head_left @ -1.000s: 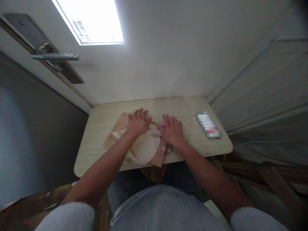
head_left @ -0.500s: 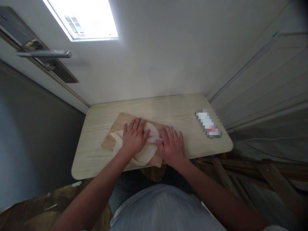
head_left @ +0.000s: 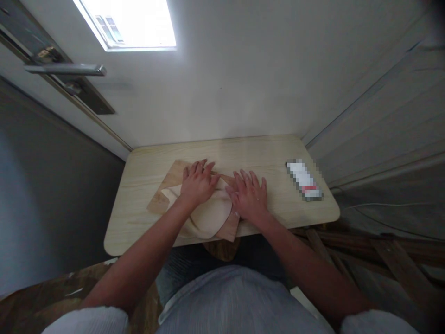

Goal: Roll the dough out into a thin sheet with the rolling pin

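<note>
A flat, cream-coloured sheet of dough (head_left: 211,217) lies on a wooden board (head_left: 225,231), with a fold towards its left side. My left hand (head_left: 198,182) rests palm down at the far part of the dough, fingers stretched forward and apart. To the right, my right hand (head_left: 248,195) lies palm down by the dough's right edge and the board, its fingers spread. Between the hands a thin pale stick, which looks like a rolling pin, is mostly hidden under them.
The board sits on a light wood-grain table (head_left: 139,185) with rounded corners. A phone (head_left: 305,180), partly pixelated, lies at the table's right. Behind stands a white door with a metal handle (head_left: 66,69) and a bright window (head_left: 139,23).
Both hands have slid forward, away from my body, uncovering more of the dough's near part. The pale stick between them, plainer before, has moved forward too. The view has shifted slightly.
</note>
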Demonstrator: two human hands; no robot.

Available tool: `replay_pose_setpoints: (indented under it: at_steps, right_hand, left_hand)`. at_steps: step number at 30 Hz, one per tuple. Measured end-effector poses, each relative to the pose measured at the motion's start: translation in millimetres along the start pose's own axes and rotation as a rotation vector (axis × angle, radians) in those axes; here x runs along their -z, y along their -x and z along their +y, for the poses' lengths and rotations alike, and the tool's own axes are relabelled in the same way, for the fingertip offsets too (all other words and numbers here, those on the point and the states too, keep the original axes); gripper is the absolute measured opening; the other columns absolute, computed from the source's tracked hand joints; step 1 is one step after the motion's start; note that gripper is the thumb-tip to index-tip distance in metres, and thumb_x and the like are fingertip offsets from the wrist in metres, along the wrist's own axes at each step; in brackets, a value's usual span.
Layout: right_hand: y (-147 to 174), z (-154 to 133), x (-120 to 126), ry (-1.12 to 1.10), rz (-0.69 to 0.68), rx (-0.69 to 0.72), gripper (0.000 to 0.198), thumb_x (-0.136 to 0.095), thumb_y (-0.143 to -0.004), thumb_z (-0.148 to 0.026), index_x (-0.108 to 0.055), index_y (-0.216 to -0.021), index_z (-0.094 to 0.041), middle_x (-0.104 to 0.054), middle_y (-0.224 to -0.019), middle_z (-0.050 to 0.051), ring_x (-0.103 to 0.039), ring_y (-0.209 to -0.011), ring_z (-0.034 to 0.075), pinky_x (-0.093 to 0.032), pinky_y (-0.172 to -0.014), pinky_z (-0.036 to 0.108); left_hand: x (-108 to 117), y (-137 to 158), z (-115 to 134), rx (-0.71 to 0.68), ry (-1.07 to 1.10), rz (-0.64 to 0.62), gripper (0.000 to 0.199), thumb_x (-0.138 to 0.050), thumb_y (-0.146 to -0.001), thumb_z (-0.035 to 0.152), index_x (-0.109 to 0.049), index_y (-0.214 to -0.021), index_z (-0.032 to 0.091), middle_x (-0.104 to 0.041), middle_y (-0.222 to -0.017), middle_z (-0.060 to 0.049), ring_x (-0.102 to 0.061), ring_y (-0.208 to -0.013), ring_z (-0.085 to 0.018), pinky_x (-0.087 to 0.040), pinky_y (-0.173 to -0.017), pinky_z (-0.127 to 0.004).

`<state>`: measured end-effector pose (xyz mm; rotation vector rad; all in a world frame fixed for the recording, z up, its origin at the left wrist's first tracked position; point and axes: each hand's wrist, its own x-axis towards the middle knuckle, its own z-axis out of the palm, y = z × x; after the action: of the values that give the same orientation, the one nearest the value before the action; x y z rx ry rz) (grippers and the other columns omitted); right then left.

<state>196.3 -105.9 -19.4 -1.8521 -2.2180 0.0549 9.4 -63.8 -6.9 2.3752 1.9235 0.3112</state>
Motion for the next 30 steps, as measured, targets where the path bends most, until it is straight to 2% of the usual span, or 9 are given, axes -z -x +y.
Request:
replay_pose_setpoints:
  at_steps: [8, 14, 22, 27, 30]
  right_hand:
    - [-35, 8, -4, 0.003, -0.065, -0.031, 0.065, -0.033, -0.102, -0.063, -0.048, -0.151, -0.022, -0.047, -0.156, 0.013, -0.036, -0.144, 0.038, -0.023, -0.116, 0.062]
    - [-36, 8, -2, 0.002, -0.076, -0.036, 0.064, -0.034, -0.102, -0.061, -0.049, -0.150, -0.022, -0.047, -0.155, 0.013, -0.037, -0.144, 0.038, -0.024, -0.116, 0.061]
    - [-9, 1, 1, 0.022, -0.045, -0.001, 0.060, -0.032, -0.103, -0.057, -0.047, -0.150, -0.022, -0.046, -0.156, 0.013, -0.034, -0.145, 0.037, -0.019, -0.116, 0.063]
    - [24, -3, 4, 0.000, -0.013, 0.059, 0.058, -0.033, -0.104, -0.054, -0.050, -0.148, -0.019, -0.047, -0.156, 0.014, -0.034, -0.146, 0.036, -0.016, -0.118, 0.061]
    - [51, -8, 7, -0.022, -0.019, 0.087, 0.062, -0.036, -0.103, -0.055, -0.044, -0.152, -0.017, -0.048, -0.155, 0.015, -0.034, -0.146, 0.034, -0.017, -0.118, 0.060]
  left_hand:
    - [-5, -27, -4, 0.033, 0.028, -0.030, 0.054, -0.032, -0.103, 0.051, -0.048, -0.147, 0.023, -0.045, -0.157, -0.014, -0.038, -0.145, -0.032, -0.030, -0.115, -0.059]
    - [-7, -29, -5, 0.016, 0.028, -0.019, 0.052, -0.031, -0.104, 0.050, -0.052, -0.143, 0.022, -0.049, -0.154, -0.015, -0.042, -0.142, -0.032, -0.031, -0.114, -0.059]
    - [0, -6, 0, -0.005, 0.015, 0.030, 0.051, -0.032, -0.104, 0.049, -0.052, -0.143, 0.024, -0.049, -0.155, -0.012, -0.042, -0.142, -0.031, -0.029, -0.117, -0.057]
    - [5, 26, 8, 0.003, 0.000, 0.049, 0.053, -0.034, -0.103, 0.050, -0.049, -0.147, 0.024, -0.045, -0.158, -0.011, -0.038, -0.146, -0.032, -0.023, -0.120, -0.059]
    - [6, 50, 11, 0.001, -0.019, 0.039, 0.054, -0.034, -0.103, 0.049, -0.048, -0.149, 0.024, -0.045, -0.158, -0.011, -0.036, -0.148, -0.031, -0.018, -0.122, -0.060]
